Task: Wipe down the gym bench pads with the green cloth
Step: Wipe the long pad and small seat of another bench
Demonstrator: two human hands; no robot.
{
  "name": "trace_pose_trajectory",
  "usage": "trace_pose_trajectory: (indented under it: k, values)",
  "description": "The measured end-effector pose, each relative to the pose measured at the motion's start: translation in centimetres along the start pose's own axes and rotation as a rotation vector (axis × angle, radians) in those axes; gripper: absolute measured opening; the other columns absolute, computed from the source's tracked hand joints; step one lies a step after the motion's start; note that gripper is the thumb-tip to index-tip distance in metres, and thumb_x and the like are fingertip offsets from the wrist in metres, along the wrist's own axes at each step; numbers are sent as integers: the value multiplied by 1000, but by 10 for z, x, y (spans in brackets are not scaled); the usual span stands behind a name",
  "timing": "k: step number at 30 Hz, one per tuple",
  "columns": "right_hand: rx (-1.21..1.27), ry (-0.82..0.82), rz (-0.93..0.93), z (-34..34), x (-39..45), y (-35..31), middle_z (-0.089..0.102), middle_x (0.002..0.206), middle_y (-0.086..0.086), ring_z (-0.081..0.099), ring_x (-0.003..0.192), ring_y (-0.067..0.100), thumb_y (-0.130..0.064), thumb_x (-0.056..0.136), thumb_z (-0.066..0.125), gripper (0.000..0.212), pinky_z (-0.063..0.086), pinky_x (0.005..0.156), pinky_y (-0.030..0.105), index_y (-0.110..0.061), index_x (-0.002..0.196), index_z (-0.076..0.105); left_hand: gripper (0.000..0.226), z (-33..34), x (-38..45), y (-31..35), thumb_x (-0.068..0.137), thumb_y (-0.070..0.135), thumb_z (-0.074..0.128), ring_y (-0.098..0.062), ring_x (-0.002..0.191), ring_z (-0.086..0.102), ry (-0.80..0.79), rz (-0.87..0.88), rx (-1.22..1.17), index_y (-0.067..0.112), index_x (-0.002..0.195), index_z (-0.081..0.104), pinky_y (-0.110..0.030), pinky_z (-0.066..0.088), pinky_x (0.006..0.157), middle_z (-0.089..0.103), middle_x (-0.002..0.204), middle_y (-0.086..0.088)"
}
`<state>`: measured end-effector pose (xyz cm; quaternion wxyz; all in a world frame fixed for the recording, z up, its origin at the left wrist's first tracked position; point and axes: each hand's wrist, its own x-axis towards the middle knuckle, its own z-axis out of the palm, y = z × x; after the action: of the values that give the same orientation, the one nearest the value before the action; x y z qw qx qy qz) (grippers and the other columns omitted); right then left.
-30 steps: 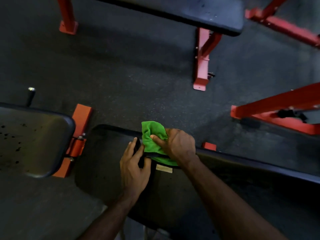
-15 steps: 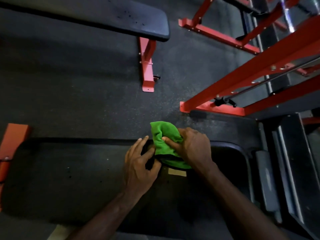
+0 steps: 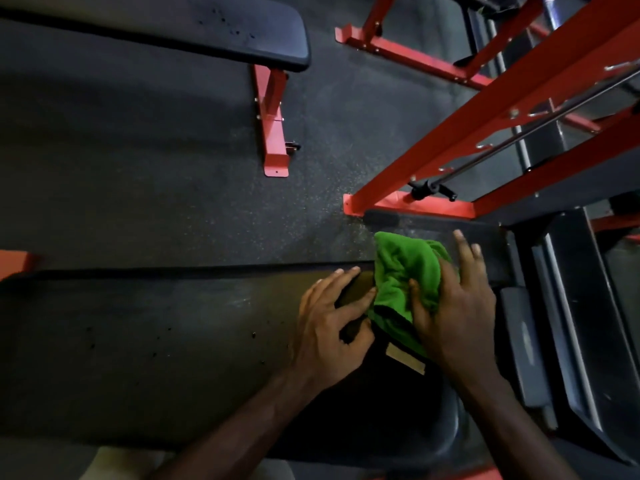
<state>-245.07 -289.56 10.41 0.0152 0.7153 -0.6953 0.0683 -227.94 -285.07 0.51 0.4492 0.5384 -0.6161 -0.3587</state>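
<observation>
A long black bench pad [image 3: 173, 341] runs across the lower part of the head view. Bunched near the pad's right end lies the green cloth [image 3: 398, 268], which has a dark edge and a pale tag [image 3: 405, 358]. My right hand [image 3: 453, 317] lies on top of the cloth, its fingers straight and reaching past the cloth, its thumb pressing into the fabric. My left hand [image 3: 325, 334] is beside it on the left. Its curled fingers and thumb hold the cloth's dark left edge.
A second black bench [image 3: 173, 26] on a red leg [image 3: 273, 133] stands across the dark rubber floor [image 3: 138, 168]. A red rack frame [image 3: 485, 126] with a steel bar rises at the right. Black machine parts [image 3: 571, 323] sit just past the pad's right end.
Both hands and the cloth have travelled right along the pad to its end by the red rack. My right hand's fingers have straightened out over the cloth.
</observation>
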Motion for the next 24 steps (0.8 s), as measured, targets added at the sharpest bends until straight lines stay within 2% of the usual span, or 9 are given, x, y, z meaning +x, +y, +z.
trace_pose_trajectory:
  k: [3,5,7,10,14,17,20,22,24]
  values:
    - [-29,-40,-57,8,6,-23,41,162,4,33,151,34,-32,82,59,79,37,113,61,-27,158,40,45,-13,-2,-6,87,24,63,-16,146,43,78,-45,-12,24,131,72,-48,37,117,52,154,2]
    - [-69,-83,-104,16,12,-44,46,157,4,38,146,33,-41,86,51,76,33,115,57,-40,160,33,45,-26,-3,-22,91,24,60,-18,144,47,160,-110,37,20,135,69,-49,40,115,54,152,1]
    - [-88,-167,-164,27,15,-69,46,156,4,36,145,35,-57,88,46,66,28,117,56,-47,153,42,45,-40,-8,-42,95,23,58,-22,142,49,230,-192,75,17,138,65,-53,42,113,56,151,-1]
    - [-61,-227,-300,43,-18,-88,45,156,8,34,146,41,-76,77,60,69,25,118,59,-45,139,60,45,-62,-25,-69,98,22,55,-24,143,48,285,-283,183,14,141,61,-55,40,114,54,152,-3]
    - [-116,-274,-557,23,-74,-50,40,159,7,39,139,40,-54,65,80,94,30,113,58,-46,152,45,54,-82,-42,-89,102,39,44,-21,150,36,278,-433,271,19,151,51,-56,34,119,43,161,-1]
    - [-99,-166,-326,17,-55,-42,42,156,12,42,138,42,-47,55,89,129,36,109,58,-34,165,22,56,-80,-50,-92,104,46,40,-14,155,25,243,-439,310,28,157,41,-47,26,122,32,167,8]
    - [-89,-126,-137,50,-22,-94,36,163,11,32,150,38,-69,76,73,109,28,118,58,-28,164,23,55,-78,-54,-97,104,43,44,-13,155,24,254,-440,342,29,157,42,-39,24,119,32,167,9]
    - [-85,-154,-200,67,-34,-127,40,160,9,34,149,38,-74,85,60,89,27,119,58,-34,160,34,55,-77,-55,-98,104,44,44,-16,154,27,270,-418,339,28,156,44,-41,28,119,34,166,6]
    - [-38,-203,-326,75,-66,-133,45,157,6,40,143,36,-67,86,62,78,30,117,57,-39,156,41,55,-77,-51,-97,104,44,44,-19,154,29,272,-386,326,27,156,45,-45,31,118,35,166,4]
